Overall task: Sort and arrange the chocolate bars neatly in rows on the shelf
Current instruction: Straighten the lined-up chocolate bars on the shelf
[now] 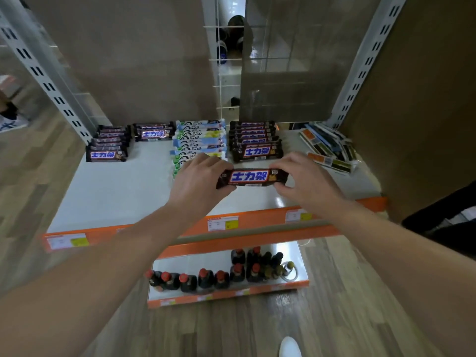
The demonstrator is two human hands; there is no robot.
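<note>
A brown chocolate bar [251, 177] with a blue and white label lies crosswise above the white shelf [116, 191]. My left hand [199, 180] pinches its left end and my right hand [306, 179] pinches its right end. Just behind it stands a row of the same brown bars [255, 141]. Two more brown rows sit at the far left [108, 145] and left of centre [153, 132]. A row of blue, white and green bars [197, 143] runs down the middle, its front end hidden by my left hand.
A loose pile of orange, blue and dark flat packets [329, 148] lies at the shelf's right rear. An orange price rail [224, 222] edges the front. A lower shelf holds several dark bottles [219, 274] with red caps. Slotted uprights [360, 73] flank the bay.
</note>
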